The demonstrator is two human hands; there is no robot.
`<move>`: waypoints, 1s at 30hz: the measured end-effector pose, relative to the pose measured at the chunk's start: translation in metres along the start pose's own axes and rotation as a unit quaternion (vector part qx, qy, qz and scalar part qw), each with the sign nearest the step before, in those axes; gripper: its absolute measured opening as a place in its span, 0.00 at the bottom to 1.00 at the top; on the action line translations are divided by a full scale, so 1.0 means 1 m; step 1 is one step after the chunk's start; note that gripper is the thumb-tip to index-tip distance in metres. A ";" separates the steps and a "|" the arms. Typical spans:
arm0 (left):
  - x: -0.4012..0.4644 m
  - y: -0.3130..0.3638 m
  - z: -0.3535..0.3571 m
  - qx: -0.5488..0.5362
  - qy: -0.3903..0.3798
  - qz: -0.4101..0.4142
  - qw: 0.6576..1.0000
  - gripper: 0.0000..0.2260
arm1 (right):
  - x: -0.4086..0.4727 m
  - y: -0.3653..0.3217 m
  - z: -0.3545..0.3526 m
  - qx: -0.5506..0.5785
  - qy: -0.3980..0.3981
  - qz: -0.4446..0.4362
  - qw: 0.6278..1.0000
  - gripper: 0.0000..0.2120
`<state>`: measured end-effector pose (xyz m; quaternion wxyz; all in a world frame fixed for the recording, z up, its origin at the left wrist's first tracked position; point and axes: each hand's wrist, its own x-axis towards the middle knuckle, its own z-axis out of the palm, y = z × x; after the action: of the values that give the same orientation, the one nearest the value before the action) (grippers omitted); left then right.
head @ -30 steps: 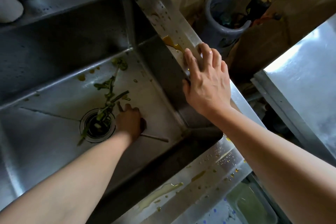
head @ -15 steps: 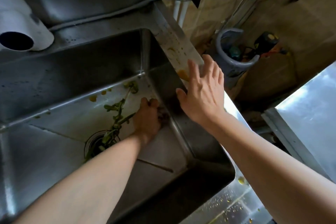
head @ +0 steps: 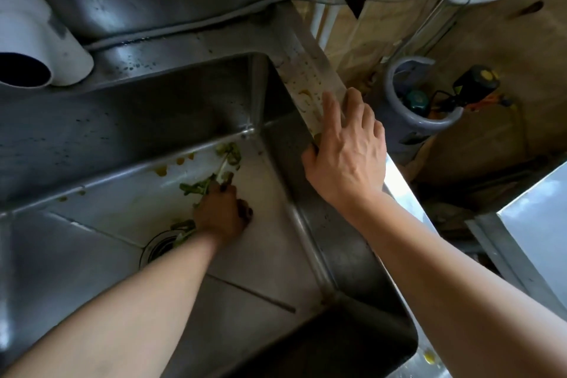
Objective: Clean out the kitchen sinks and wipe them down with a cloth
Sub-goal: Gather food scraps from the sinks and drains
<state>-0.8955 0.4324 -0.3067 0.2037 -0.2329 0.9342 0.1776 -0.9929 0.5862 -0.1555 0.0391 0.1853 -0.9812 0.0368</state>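
Observation:
A deep steel sink (head: 92, 242) fills the left of the head view. Green vegetable scraps (head: 221, 163) lie across its floor from the far right corner down to the round drain (head: 156, 247). Small yellow bits (head: 161, 171) dot the back edge of the floor. My left hand (head: 222, 215) is down on the sink floor just right of the drain, fingers curled around the green stems. My right hand (head: 345, 152) lies flat with spread fingers on the sink's right rim (head: 303, 77), which is smeared with yellow residue.
A white pipe (head: 36, 40) opens at the upper left above the sink's back ledge. A grey hose runs along the backsplash. Right of the sink, a grey bucket (head: 420, 95) with tools stands on the floor. A steel surface (head: 537, 212) juts in at the right.
My left hand slid from beside the drain toward the far right corner and closed on the green stems. My right hand shifted slightly along the rim. The view tilted upward.

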 end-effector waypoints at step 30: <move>0.104 0.021 -0.038 -0.039 0.040 -0.009 0.998 0.23 | 0.062 -0.037 0.020 -0.047 0.019 0.004 0.999 0.37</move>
<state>-1.0020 0.3961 -0.3178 0.1582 -0.2559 0.9320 0.2021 -1.0383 0.5275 -0.1676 0.0661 0.1789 -0.9816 -0.0062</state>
